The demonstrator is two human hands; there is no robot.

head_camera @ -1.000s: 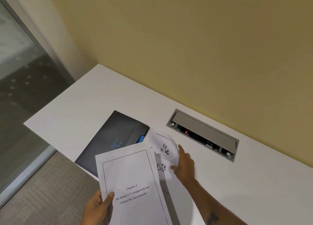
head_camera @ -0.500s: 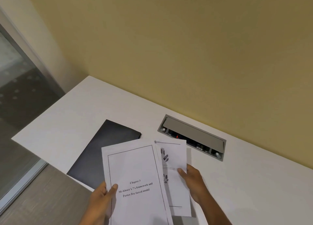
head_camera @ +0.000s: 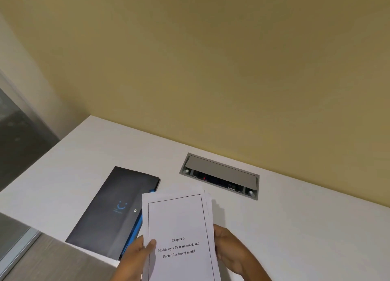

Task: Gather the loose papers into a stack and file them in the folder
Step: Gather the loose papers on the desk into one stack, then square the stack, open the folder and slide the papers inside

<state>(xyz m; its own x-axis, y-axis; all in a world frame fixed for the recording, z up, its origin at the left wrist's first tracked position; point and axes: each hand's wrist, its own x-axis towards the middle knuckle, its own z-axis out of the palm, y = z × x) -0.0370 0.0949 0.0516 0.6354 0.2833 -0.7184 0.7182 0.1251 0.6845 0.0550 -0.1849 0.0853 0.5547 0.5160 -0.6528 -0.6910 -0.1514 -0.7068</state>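
A stack of white papers is held above the near edge of the desk, its top sheet printed "Chapter 3". My left hand grips the stack's left edge with the thumb on the front. My right hand holds the right edge, where a few sheet edges stick out unevenly. A dark folder with a blue logo and a blue inner edge lies shut on the desk to the left of the papers, partly hidden by them.
A grey recessed socket box with its lid raised sits in the white desk behind the papers. A yellow wall runs along the desk's far edge. The desk's left corner ends beside a glass panel.
My right hand picked the loose sheet off the desk and brought it against the stack in my left hand. Both hands now hold the papers together.
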